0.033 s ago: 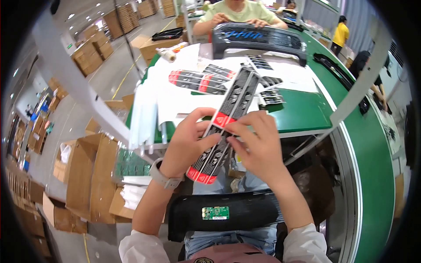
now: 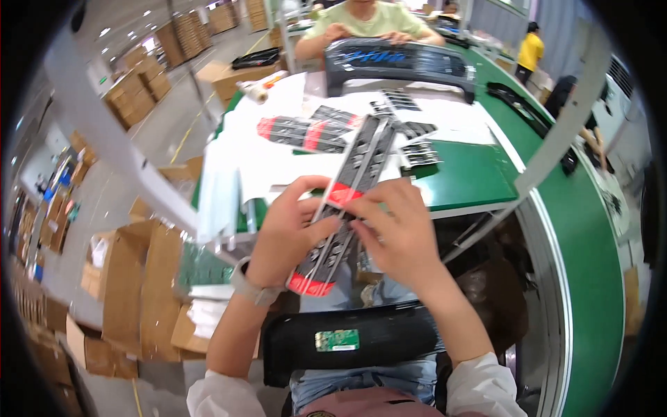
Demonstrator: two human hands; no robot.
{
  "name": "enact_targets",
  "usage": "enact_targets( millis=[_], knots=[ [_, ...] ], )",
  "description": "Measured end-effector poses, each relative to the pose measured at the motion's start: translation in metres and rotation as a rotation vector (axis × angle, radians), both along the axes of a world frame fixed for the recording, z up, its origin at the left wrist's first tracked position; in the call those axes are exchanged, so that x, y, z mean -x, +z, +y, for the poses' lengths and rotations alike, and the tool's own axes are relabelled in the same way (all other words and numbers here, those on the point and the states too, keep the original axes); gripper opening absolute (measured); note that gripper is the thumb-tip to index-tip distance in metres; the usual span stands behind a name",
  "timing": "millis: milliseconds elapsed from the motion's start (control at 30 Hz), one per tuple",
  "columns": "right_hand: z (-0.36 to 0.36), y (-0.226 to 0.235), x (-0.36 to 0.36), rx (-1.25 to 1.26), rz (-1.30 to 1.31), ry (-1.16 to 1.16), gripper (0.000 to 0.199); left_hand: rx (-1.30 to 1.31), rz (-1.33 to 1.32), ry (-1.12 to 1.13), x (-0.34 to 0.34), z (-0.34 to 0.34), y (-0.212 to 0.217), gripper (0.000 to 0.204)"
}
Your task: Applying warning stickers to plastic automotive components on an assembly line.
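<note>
My left hand (image 2: 281, 233), closed with its thumb on top, grips a long grey and black sticker sheet (image 2: 365, 156) with red bands. The sheet slants from the table edge down toward my lap. At its middle red band, the fingertips of my right hand (image 2: 399, 233) pinch at the right edge; any small piece between them is hidden. Below my hands, a black curved plastic panel (image 2: 292, 347) lies across my lap. On that panel rests a small green circuit board (image 2: 337, 340).
More sticker sheets (image 2: 292, 132) lie on white paper over the green table (image 2: 472, 174). Across it, a person's hands (image 2: 337, 31) touch a black curved panel (image 2: 403, 66) with blue marks. White frame posts (image 2: 566, 125) rise on both sides. Open cardboard boxes (image 2: 163, 292) stand at left.
The whole view has shifted slightly, so the table and far panel sit a bit further left. Both hands keep nearly the same hold on the sticker sheet.
</note>
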State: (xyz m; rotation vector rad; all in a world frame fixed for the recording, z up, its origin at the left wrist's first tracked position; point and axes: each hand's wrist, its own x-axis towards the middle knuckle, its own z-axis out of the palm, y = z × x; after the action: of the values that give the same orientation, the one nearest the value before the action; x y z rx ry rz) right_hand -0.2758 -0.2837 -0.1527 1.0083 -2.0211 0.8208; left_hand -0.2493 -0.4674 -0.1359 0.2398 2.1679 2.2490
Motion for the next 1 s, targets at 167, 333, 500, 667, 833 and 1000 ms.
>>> enact_targets(
  millis=[167,333,500,667,833,1000],
  knots=[
    [0.0,-0.017,0.001,-0.042,0.069,-0.021,0.034,0.054,-0.012,-0.008,-0.003,0.005,-0.004,0.039],
    [0.012,-0.024,0.0,-0.037,0.02,0.027,0.021,0.059,-0.019,-0.08,-0.001,0.013,-0.004,0.037],
    [0.015,-0.024,-0.001,0.066,-0.009,0.018,0.032,0.037,-0.053,-0.08,0.001,0.015,-0.007,0.036],
    [0.016,-0.031,0.001,-0.008,0.101,-0.01,0.037,-0.02,-0.091,-0.095,0.002,0.014,-0.005,0.035],
    [0.017,-0.033,0.003,-0.029,0.198,-0.025,0.036,-0.132,-0.122,-0.12,0.009,0.011,-0.01,0.036],
    [0.03,-0.028,-0.004,0.095,0.116,0.017,0.02,-0.082,0.018,0.01,0.047,0.002,-0.02,0.034]
  ],
)
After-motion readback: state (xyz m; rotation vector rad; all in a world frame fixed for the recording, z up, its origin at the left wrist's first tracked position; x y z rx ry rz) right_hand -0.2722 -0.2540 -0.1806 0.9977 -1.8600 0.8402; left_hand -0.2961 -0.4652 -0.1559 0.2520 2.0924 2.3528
